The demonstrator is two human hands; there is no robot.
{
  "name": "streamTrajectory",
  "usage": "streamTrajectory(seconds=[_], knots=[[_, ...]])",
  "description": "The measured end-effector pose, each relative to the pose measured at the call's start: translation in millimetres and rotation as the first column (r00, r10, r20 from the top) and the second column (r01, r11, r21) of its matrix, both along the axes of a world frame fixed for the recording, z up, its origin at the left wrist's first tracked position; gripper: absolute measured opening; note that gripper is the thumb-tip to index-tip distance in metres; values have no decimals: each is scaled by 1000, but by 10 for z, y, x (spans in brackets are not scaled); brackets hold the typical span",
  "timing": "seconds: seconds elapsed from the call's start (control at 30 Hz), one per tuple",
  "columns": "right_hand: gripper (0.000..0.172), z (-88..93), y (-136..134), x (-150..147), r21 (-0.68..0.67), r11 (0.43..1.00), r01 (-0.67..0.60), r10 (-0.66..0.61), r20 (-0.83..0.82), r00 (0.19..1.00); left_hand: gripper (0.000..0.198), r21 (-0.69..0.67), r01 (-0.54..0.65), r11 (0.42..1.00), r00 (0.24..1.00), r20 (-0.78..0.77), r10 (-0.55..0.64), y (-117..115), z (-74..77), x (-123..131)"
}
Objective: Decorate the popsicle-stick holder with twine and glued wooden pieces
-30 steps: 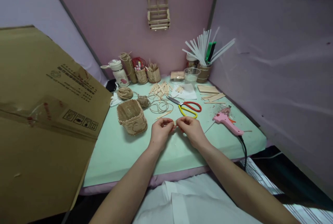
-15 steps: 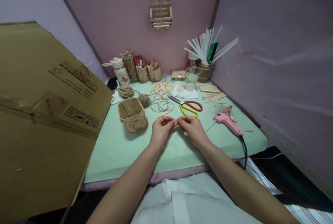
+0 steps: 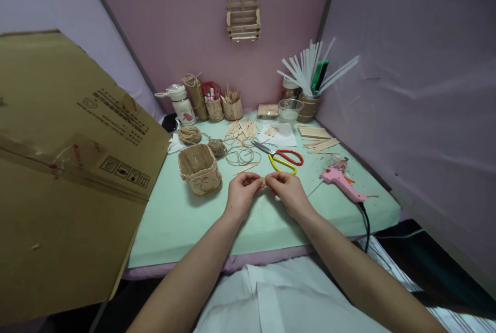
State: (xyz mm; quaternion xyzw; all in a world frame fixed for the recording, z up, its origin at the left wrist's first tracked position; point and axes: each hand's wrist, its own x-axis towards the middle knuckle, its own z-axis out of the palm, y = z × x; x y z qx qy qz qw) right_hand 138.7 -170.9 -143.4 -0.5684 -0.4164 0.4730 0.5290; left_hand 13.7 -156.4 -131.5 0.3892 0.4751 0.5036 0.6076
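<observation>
My left hand (image 3: 243, 193) and my right hand (image 3: 287, 192) meet over the front middle of the table, fingertips pinched on a small light wooden piece (image 3: 263, 181) between them. The fingers cover most of it. Just beyond the hands lie scissors (image 3: 281, 160) with one red and one yellow handle, and a thin wooden stick (image 3: 247, 168). To the left stands a woven-looking basket (image 3: 200, 170) with a braided rim. A pink glue gun (image 3: 343, 183) rests to the right on its side.
Twine balls (image 3: 189, 135), loose craft sticks (image 3: 242, 130), stacked sticks (image 3: 313, 133), a clear cup (image 3: 290, 111) and a holder of white glue sticks (image 3: 309, 107) occupy the back. A large cardboard sheet (image 3: 77, 183) leans at the left. A stick shelf (image 3: 243, 23) hangs on the wall.
The camera view has shifted slightly, so the table items appear a little further right. Both hands keep their pinch on the small piece, nearly unmoved.
</observation>
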Motion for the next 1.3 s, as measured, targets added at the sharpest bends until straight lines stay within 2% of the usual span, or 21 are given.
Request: streamTrajectory(seconds=[0.23,0.5,0.57,0.63,0.7,0.8,0.87,0.93,1.0,1.13,1.3], knots=[[16,40,-9,-8,-11,1000,14,-14,-10,1000,22,-1,-2,1000,1000,-26,2,-6,15,3],[16,56,-33,-10,-23,1000,-4,4,25,1000,20,63,25,998,998,-59,-22,4,-74,-19],[17,49,-40,9,-17,1000,-15,16,52,998,18,60,27,998,997,-69,-23,0,-83,-32],[18,44,-54,41,8,1000,-26,24,154,988,16,65,15,998,997,-80,-10,-15,-74,-51],[19,37,-72,81,51,998,-41,21,344,939,13,79,-3,997,996,-92,11,-43,-57,-72],[18,6,-86,135,126,986,-107,4,626,780,12,98,-5,995,997,-82,13,-88,-39,-101],[19,-26,-80,159,161,973,-164,-2,720,694,12,95,1,995,998,-61,4,-103,-41,-112],[21,-52,-68,172,193,961,-200,-14,751,660,12,77,-7,997,999,-31,10,-99,-50,-119],[24,-50,-57,171,249,949,-191,-55,732,679,14,54,-21,998,1000,1,21,-85,-62,-125],[30,59,-40,125,344,929,-137,-111,613,782,19,47,0,999,1000,9,0,-69,-76,-135],[36,283,5,27,263,957,-124,21,362,932,20,97,84,992,996,-16,-83,-94,-51,-138]])
